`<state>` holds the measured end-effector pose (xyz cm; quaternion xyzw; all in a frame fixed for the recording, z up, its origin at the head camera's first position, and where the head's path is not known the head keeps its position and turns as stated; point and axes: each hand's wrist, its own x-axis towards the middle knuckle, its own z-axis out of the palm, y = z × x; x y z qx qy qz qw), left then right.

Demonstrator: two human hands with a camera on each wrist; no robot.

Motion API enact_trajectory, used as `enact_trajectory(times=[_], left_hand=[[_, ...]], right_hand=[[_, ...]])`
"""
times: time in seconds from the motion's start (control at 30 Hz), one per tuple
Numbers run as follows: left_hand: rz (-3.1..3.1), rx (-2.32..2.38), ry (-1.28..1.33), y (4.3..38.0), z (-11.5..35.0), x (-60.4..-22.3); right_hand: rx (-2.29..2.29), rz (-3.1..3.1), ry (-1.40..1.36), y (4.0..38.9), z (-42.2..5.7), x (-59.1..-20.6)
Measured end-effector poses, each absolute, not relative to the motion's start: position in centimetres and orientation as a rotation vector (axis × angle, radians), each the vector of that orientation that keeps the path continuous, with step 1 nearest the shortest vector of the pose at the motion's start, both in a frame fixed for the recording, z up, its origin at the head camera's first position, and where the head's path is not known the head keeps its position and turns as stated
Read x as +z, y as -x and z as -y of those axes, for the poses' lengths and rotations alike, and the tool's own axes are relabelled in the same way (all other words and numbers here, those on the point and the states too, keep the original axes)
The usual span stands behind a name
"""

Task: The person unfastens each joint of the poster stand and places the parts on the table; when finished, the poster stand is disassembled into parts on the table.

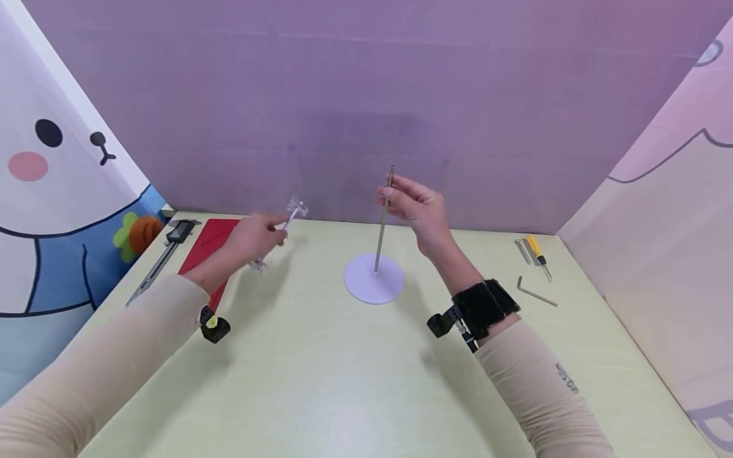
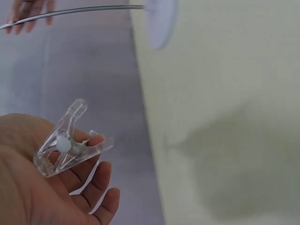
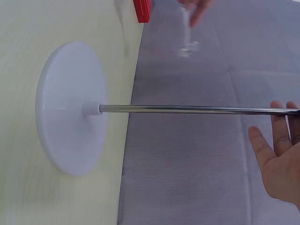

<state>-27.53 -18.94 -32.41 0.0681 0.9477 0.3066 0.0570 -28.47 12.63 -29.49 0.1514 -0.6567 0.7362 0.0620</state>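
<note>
A slim metal rod [image 1: 382, 232] stands upright in a white round base [image 1: 373, 291] at the middle of the table. Near the rod's top, my right hand [image 1: 422, 213] holds it between thumb and fingers. Off to the left, above the table, my left hand [image 1: 256, 236] grips a white bar with a clear plastic clip [image 1: 297, 206] at its far end and another at its near end. The left wrist view shows one transparent clip [image 2: 64, 144] close up by the palm, with the fingers curled around the white bar behind it.
A red flat case [image 1: 213, 234] lies at the back left, partly behind the left arm, with a caliper [image 1: 162, 266] beside it. On the right are a yellow-handled screwdriver [image 1: 537, 249], bolts [image 1: 523, 251] and a hex key [image 1: 537, 294]. A purple cloth wall [image 1: 355, 95] closes off the back.
</note>
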Motion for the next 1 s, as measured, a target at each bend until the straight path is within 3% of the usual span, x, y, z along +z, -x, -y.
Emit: enact_trajectory(times=[0.3,1.0], left_hand=[[-2.863,0.68,-0.172,27.4,18.7,-35.5],[-2.806,0.567,-0.129,27.1,18.9,-37.3]], right_hand=[[2.199,2.02,-0.449,28.2,-12.7,-29.4],[2.215,2.016,-0.441,28.4,-12.5,-29.2]])
